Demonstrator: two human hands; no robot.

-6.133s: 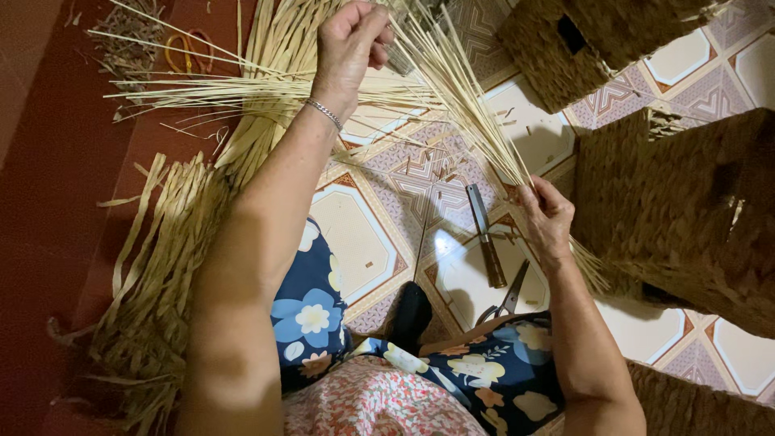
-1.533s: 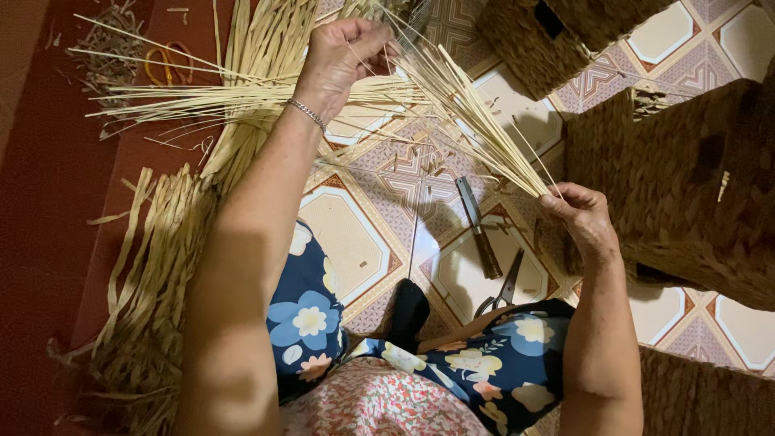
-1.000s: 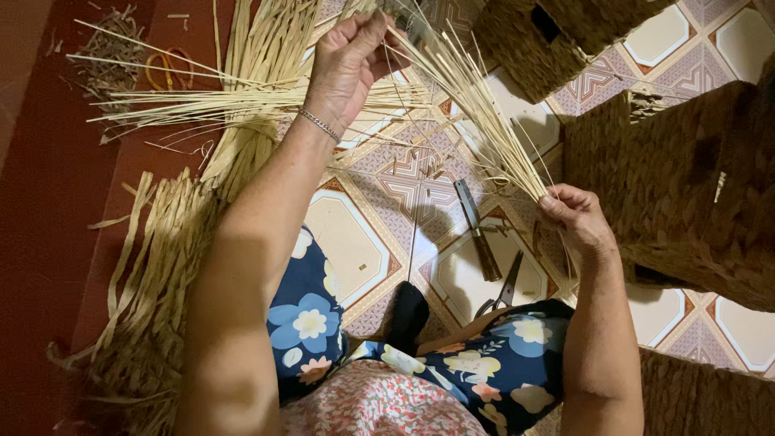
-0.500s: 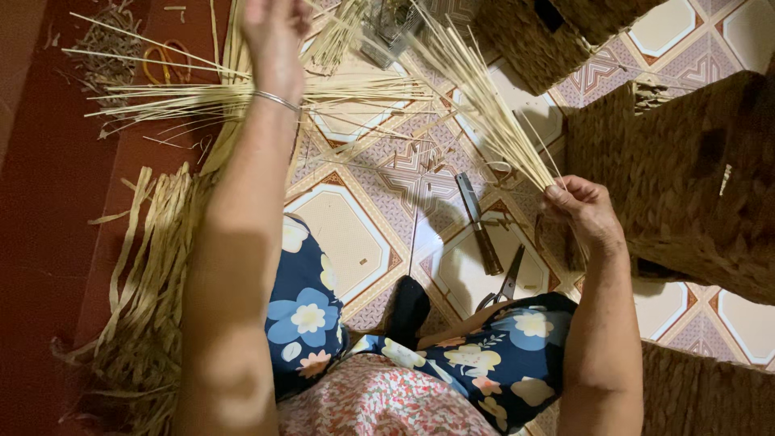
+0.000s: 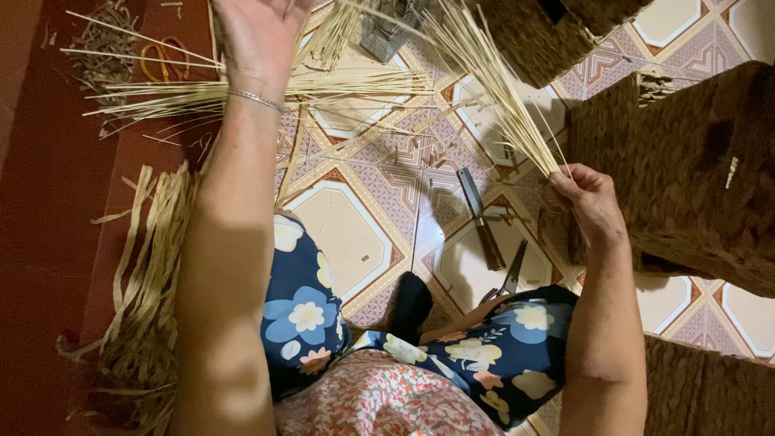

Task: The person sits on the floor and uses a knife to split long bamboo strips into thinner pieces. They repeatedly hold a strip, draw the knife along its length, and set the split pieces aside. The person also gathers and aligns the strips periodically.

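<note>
Right hand (image 5: 593, 202) gripping lower ends of a pale straw bundle (image 5: 492, 77), fanning up-left over patterned tiled floor (image 5: 347, 234). Left hand (image 5: 258, 32) hovering open above loose straw pile (image 5: 242, 89), fingers spread. Knife (image 5: 480, 218) and scissors (image 5: 507, 278) lying on floor just beside right hand. Brown woven basket (image 5: 694, 161) sitting at right.

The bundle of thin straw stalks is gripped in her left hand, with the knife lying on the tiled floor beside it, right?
Not quite: the head view shows the right hand gripping the bundle of straw stalks. The left hand is raised and open. The knife does lie on the tiled floor beside it.
</note>
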